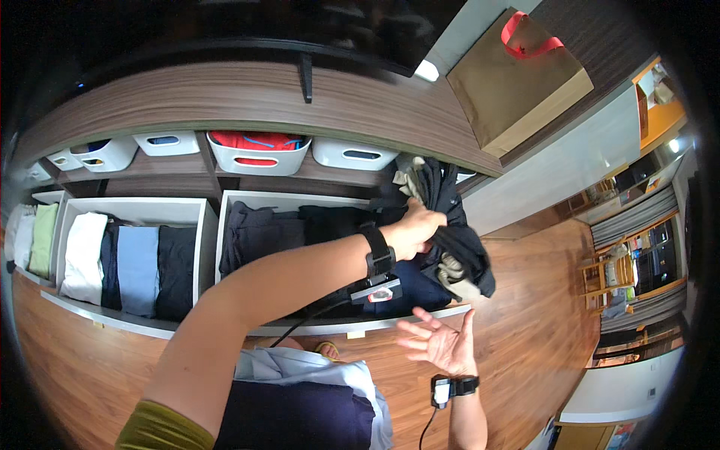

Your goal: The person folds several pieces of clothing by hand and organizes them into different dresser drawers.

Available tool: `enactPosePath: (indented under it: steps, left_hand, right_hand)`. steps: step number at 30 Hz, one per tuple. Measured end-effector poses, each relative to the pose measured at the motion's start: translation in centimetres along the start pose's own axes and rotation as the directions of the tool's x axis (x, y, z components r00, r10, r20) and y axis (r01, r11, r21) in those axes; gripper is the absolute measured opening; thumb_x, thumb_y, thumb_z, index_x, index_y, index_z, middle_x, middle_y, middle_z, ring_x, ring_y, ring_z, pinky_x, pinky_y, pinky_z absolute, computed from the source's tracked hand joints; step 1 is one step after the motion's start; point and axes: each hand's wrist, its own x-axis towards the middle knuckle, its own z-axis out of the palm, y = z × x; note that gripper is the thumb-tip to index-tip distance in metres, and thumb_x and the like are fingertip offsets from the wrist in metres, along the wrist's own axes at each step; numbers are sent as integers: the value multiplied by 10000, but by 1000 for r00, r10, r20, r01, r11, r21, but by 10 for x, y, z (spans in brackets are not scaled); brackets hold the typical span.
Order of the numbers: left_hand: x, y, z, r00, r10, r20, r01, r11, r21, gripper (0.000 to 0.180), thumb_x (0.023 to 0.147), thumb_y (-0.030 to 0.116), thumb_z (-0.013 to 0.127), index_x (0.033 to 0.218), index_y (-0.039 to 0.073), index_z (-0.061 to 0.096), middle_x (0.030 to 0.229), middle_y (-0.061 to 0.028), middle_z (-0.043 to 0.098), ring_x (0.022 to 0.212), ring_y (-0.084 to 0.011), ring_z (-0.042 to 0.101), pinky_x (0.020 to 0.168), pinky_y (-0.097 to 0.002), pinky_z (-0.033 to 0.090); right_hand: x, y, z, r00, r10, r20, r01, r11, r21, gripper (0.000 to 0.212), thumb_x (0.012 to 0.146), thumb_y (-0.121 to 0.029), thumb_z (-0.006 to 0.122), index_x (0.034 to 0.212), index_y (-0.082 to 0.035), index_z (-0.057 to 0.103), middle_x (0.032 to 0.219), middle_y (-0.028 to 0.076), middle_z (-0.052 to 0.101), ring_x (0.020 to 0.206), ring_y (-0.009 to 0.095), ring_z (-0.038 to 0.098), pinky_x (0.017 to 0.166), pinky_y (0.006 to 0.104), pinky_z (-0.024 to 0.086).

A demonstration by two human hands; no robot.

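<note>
Two hands: left hand (414, 229) clutches dark clothes (469, 249); right hand (444, 346), spread and empty, is near them.

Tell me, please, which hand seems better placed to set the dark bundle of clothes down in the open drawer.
Probably the left hand: it holds the dark bundle at the right end of the open drawer. The right hand is open and empty, near the drawer's front edge.
</note>
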Motion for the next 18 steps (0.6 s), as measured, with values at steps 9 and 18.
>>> enactPosePath:
  steps: [9, 18]
  left_hand:
    - [-107, 55, -79, 963, -140, 230, 115, 986, 120, 425, 833, 108, 576, 1248, 55, 498, 1182, -87, 586, 1090, -223, 556, 927, -437, 446]
    - [-201, 82, -195, 1000, 18, -19, -10, 931, 364, 792, 829, 114, 639, 1452, 44, 154, 1376, -152, 411, 1203, -209, 473, 920, -301, 458]
  right_hand:
    - [33, -2, -1, 850, -452, -270, 520, 800, 299, 672, 892, -498, 471, 1341, -4, 390, 1371, 167, 442, 1255, 370, 423, 1021, 547, 367]
    - [122, -6, 83, 942, -305, -142, 260, 928, -266, 542, 925, -447, 460, 1292, -49, 482, 1322, 129, 497, 1200, 281, 475, 1013, 416, 397]
